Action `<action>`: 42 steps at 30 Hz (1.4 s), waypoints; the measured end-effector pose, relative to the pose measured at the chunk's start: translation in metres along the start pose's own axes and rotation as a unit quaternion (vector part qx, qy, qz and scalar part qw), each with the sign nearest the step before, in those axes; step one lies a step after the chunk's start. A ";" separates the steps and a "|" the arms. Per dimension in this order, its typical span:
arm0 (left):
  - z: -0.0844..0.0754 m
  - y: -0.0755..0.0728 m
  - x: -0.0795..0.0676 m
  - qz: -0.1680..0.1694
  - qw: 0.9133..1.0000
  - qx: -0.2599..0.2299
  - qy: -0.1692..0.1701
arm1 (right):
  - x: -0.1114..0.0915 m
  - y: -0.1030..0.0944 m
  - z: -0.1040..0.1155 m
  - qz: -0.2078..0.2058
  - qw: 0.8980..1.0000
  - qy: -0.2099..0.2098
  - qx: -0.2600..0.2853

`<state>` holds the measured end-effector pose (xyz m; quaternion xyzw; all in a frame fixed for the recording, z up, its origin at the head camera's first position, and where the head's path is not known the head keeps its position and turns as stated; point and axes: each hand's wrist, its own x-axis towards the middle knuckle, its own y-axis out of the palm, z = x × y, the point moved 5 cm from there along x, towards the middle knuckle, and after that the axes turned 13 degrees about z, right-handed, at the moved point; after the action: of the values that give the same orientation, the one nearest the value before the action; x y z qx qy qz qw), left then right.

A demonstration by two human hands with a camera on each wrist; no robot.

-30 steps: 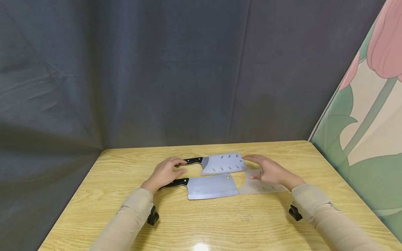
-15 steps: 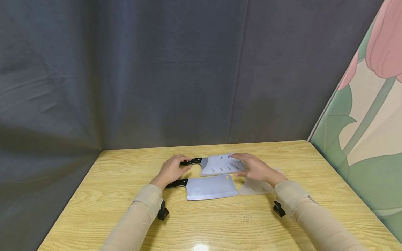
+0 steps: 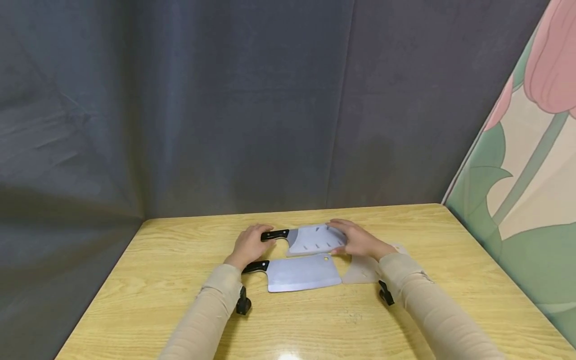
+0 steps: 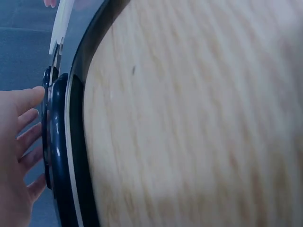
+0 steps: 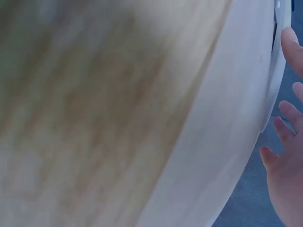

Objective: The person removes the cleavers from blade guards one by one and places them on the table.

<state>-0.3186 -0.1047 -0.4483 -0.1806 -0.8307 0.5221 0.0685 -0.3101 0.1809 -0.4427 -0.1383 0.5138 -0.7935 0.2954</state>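
Note:
Two cleavers lie flat, handles to the left. The far cleaver has a black handle and a translucent slotted blade guard over its blade. My left hand is at its handle end, thumb on the near side and fingers spread; contact is hard to tell. At the guard's right end, my right hand has its fingers extended along the far edge and its thumb at the near edge. The near cleaver has a bare steel blade, its handle partly under my left wrist. A loose blade guard lies beneath the right hand.
The light wood table ends at a dark grey curtain behind. A flower-patterned panel stands along the right side. The loose guard's left edge lies by the near cleaver's blade tip.
My right hand has moved left, from above the loose guard to the far cleaver's covered blade. My left hand has shifted slightly right along the handle. The cleavers keep their places.

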 end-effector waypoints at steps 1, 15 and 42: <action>0.000 0.001 0.000 0.000 1.000 -0.002 0.001 | 0.001 0.001 -0.002 0.003 1.000 0.005 0.002; 0.000 0.001 0.008 -0.002 0.999 0.036 0.009 | 0.010 0.007 -0.008 0.020 1.000 0.022 -0.004; -0.015 -0.029 -0.007 0.011 0.993 -0.058 0.105 | -0.024 -0.032 0.019 -0.080 0.987 -0.067 -0.122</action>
<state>-0.3139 -0.1058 -0.4151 -0.2473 -0.8460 0.4517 0.1383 -0.2921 0.1910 -0.4041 -0.2674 0.5731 -0.7347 0.2456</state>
